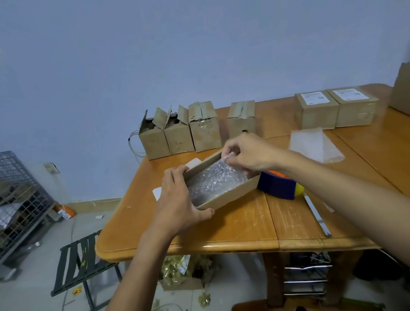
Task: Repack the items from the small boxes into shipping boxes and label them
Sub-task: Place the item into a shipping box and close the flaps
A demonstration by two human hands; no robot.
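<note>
At centre frame, on a wooden table (233, 226): a shallow open box (225, 194), lined with bubble wrap (214, 180). Gripped at its left end by the left hand (178, 200), thumb along the near wall, fingers curled over the far corner. Wrap pinched at its far right corner by the curled fingertips of the right hand (247, 154).

Just right of the box, touching its end: a blue tape dispenser (277, 185) with a yellow part. Below that, toward the table's near edge: a thin metal strip (317, 215). Right of the hands: a loose sheet of wrap (313, 145), lying flat.

Along the back of the table: four small boxes (179, 132), the two on the left with flaps up. Upper right: two labelled boxes (338, 110), side by side and touching.

Left edge of frame, on the floor: a wire cage (5, 200); nearer the table, a dark folding stool (80, 263).
</note>
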